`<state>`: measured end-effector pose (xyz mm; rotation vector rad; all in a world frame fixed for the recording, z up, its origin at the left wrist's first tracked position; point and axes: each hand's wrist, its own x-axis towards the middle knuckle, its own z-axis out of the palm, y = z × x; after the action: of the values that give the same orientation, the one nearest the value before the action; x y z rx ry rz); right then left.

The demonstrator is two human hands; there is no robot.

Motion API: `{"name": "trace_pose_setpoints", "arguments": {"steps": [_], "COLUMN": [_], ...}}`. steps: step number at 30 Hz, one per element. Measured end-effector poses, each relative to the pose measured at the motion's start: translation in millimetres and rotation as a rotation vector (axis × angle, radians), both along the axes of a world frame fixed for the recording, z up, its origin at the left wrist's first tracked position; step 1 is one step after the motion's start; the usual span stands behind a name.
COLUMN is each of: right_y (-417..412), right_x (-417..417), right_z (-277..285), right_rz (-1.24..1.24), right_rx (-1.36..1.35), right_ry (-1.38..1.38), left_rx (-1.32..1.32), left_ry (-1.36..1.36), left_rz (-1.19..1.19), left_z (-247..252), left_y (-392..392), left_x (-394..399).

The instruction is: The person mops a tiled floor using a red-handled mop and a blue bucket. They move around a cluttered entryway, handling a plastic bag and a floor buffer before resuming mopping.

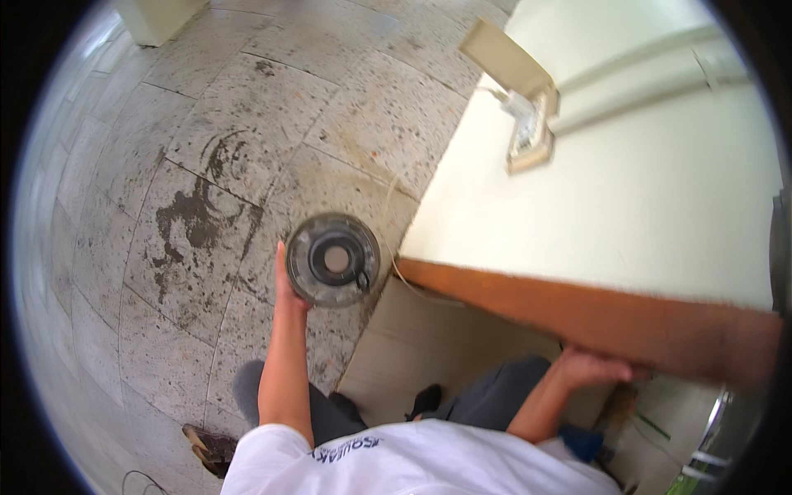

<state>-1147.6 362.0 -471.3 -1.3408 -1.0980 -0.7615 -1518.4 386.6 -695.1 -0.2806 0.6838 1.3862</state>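
Observation:
A round, dark translucent container with a black ring-shaped centre and a small loop (333, 260) is held up by my left hand (291, 284), whose palm and fingers are mostly hidden behind its left rim. What the container is cannot be told exactly. My right hand (597, 368) rests against the orange-brown edge of a wall or door frame (557, 309), its fingers pointing right and slightly blurred. Whether it grips that edge is unclear.
A white wall (619, 210) bears a socket box (532, 133) with its cover raised and a plug in it. A thin cable (388, 216) hangs beside the wall corner. The speckled tile floor (346, 93) has a dark wet patch (198, 219). A brown object (213, 448) lies lower left.

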Motion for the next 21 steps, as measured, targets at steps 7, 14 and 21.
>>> {"name": "trace_pose_setpoints", "arguments": {"steps": [7, 14, 21], "right_y": [-3, 0, 6], "right_x": [0, 0, -2], "right_z": [-10, -12, -16], "right_rz": [-0.073, -0.085, -0.062], "right_rx": [-0.030, -0.067, -0.082], "right_ry": [-0.050, -0.100, -0.101], "left_rx": [-0.075, 0.023, 0.097], "left_ry": [0.090, 0.084, 0.299], "left_rz": [-0.059, -0.402, -0.522], "left_z": [-3, -15, -18], "left_y": [57, 155, 252], "left_x": [-2, -2, 32]}}
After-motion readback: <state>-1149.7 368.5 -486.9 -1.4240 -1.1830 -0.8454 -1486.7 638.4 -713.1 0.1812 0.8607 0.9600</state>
